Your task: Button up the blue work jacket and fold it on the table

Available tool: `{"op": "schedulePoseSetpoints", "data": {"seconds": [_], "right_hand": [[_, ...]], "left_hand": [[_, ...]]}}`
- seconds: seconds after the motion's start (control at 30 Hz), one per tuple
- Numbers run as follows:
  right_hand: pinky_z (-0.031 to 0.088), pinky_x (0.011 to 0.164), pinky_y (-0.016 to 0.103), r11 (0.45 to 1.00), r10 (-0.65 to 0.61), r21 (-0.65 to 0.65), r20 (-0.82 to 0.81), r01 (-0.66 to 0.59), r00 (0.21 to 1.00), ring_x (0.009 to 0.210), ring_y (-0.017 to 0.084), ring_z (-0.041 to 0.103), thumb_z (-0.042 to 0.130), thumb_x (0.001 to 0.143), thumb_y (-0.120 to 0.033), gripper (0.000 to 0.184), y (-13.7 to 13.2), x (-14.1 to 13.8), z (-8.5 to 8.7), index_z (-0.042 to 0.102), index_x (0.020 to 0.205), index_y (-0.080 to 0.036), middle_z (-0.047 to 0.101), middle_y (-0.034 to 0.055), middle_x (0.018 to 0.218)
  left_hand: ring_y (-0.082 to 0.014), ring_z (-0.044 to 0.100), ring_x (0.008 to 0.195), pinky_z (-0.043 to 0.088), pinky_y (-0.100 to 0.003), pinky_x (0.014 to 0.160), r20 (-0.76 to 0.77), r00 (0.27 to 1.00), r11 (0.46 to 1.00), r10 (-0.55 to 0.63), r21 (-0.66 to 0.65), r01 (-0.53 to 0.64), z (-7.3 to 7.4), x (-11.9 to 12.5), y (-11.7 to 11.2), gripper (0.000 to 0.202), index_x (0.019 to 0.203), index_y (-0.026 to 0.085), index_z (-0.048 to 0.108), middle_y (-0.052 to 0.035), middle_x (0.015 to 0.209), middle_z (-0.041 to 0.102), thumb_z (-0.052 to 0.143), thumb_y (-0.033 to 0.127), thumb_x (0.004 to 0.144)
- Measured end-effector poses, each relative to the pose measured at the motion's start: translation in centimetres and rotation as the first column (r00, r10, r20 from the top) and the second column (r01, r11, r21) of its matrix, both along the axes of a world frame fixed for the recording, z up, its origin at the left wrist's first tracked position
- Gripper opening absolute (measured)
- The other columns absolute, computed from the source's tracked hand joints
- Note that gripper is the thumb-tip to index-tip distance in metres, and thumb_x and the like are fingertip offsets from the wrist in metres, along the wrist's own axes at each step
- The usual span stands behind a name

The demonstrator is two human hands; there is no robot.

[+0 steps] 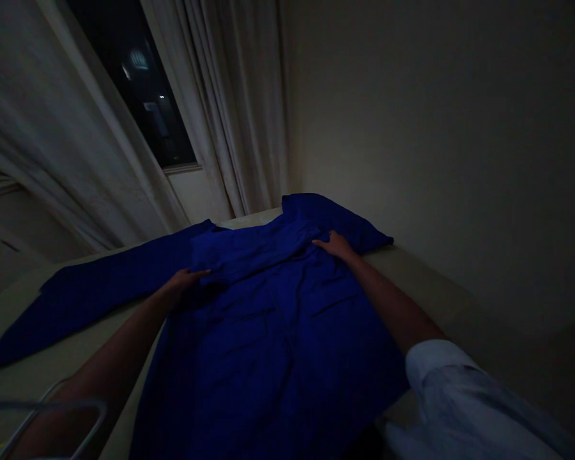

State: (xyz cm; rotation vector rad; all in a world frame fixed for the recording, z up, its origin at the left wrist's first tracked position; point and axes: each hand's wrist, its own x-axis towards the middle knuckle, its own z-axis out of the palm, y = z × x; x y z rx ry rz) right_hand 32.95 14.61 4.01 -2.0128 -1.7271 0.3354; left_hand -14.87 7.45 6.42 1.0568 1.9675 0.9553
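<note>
A dark blue long-sleeved garment (268, 332) lies spread on a pale flat surface (426, 281). One sleeve stretches out far to the left, and the other is folded across the chest. My left hand (184, 283) lies flat on the cloth at the left end of that folded sleeve, fingers stretched out. My right hand (334, 244) rests flat on the garment near the right shoulder, fingers extended. Neither hand grips anything. My right arm wears a rolled-up white sleeve.
Pale curtains (220, 108) hang at the back around a dark window (134, 76). A plain wall (436, 128) stands to the right, close to the surface's edge. A thin wire-like curved object (43, 409) shows at the lower left.
</note>
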Motion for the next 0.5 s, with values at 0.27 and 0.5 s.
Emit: {"op": "schedulePoseSetpoints", "data": {"seconds": [0.27, 0.5], "right_hand": [[0.048, 0.110, 0.038, 0.967, 0.037, 0.252, -0.017, -0.031, 0.999, 0.129, 0.028, 0.064, 0.059, 0.100, -0.031, 0.039, 3.4, -3.1, 6.1, 0.065, 0.137, -0.018, 0.069, 0.0135, 0.139], [0.045, 0.115, 0.045, 0.988, 0.124, 0.093, 0.017, -0.125, 0.992, 0.137, 0.036, 0.058, 0.081, 0.086, -0.036, 0.076, 0.7, -2.9, 5.3, 0.051, 0.149, -0.007, 0.059, 0.0258, 0.147]], "left_hand": [[-0.0362, 0.067, 0.124, 0.055, -0.045, 0.104, -0.087, 0.996, 0.942, 0.021, 0.336, 0.010, 5.0, 1.8, 1.5, 0.070, 0.146, 0.015, 0.056, -0.0170, 0.134, 0.070, 0.077, 0.031, 0.081], [-0.0492, 0.044, 0.146, 0.039, -0.062, 0.117, -0.664, 0.743, 0.961, -0.082, 0.146, 0.237, 1.6, 1.5, -5.6, 0.092, 0.162, -0.005, 0.023, -0.0378, 0.158, 0.042, 0.053, 0.052, 0.097]]}}
